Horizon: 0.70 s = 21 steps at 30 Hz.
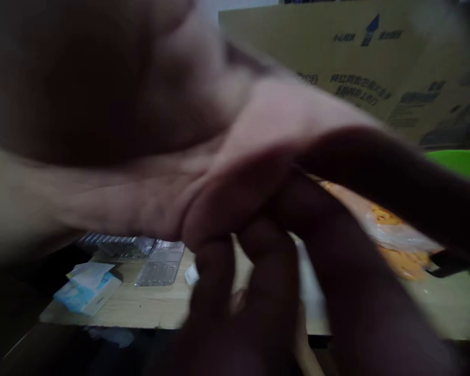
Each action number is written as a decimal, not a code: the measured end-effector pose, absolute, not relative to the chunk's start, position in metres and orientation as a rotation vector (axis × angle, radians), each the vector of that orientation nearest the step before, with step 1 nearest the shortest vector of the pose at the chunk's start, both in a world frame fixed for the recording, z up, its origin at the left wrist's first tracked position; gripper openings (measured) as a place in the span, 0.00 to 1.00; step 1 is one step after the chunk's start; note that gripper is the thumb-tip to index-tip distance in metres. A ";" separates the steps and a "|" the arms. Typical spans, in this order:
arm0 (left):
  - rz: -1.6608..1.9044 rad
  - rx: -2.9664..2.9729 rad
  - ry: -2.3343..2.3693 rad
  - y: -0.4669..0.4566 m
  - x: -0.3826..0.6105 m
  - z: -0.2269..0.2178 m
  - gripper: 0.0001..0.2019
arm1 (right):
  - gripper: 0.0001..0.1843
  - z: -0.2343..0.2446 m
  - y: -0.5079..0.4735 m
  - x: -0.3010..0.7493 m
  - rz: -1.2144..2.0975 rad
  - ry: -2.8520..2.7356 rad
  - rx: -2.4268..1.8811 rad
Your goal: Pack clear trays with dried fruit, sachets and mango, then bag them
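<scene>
- One hand, prob. the left hand (172, 193), is right up against the camera and fills most of the view. It's v. blurred. Forearm comes in from the pic's left, pale palm side showing.
- Its fingers (223, 209) curl loosely at the knuckles. Can't tell if they pinch anything; nothing shows betw. them.
- More dark fingers (337, 271) fan out twd the lower right, in shadow. Can't tell whether they're the same hand or the right one, nor whether they grip anything.
- Big dark mass upper left is too blurred to ID.
- Nearest thing under the hand in the pic: a clear tray (162, 263), flat on the wooden table (149, 308), w/ nothing touching it.
- Just behind it, twd the left, lies a ribbed tray (109, 243), also clear plastic.
- Blue-white packet (88, 292) sits near the table's left front corner, a bit apart from the trays.
- Small white scrap (191, 274) just right of the clear tray, half hidden by the fingers.
- Far side: a big cardboard box (337, 62) w/ dark print and an up arrow.
- Right edge: a green tub (462, 162). In front of it a clear bag (395, 235) of orange stuff lies on the table, and a black thing (450, 263) is beside the bag.
</scene>
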<state>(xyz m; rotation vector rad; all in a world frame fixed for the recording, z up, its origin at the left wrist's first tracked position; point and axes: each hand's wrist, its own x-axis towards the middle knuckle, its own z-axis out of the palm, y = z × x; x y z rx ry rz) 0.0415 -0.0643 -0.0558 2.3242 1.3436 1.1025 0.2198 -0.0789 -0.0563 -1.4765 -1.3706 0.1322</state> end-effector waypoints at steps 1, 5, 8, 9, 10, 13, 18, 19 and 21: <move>1.099 2.332 1.338 -0.064 0.042 -0.057 0.10 | 0.14 -0.062 -0.078 0.221 0.136 -1.374 -1.469; 1.022 2.371 1.330 -0.063 0.040 -0.062 0.09 | 0.13 -0.081 -0.076 0.224 0.236 -1.395 -1.450; 0.958 2.371 1.347 -0.063 0.039 -0.063 0.09 | 0.12 -0.086 -0.078 0.226 0.322 -1.388 -1.461; 0.947 2.370 1.351 -0.064 0.040 -0.062 0.08 | 0.12 -0.086 -0.078 0.226 0.331 -1.383 -1.464; 0.939 2.370 1.351 -0.064 0.040 -0.062 0.08 | 0.12 -0.086 -0.079 0.227 0.338 -1.382 -1.463; 0.908 2.369 1.349 -0.065 0.040 -0.060 0.07 | 0.12 -0.083 -0.081 0.228 0.356 -1.375 -1.455; 0.933 2.341 1.259 -0.067 0.035 -0.056 0.07 | 0.13 -0.080 -0.082 0.231 0.348 -1.377 -1.466; 0.953 2.326 1.241 -0.068 0.033 -0.055 0.07 | 0.13 -0.080 -0.082 0.231 0.342 -1.378 -1.468; 0.977 2.298 1.222 -0.071 0.028 -0.052 0.07 | 0.13 -0.079 -0.083 0.230 0.338 -1.377 -1.471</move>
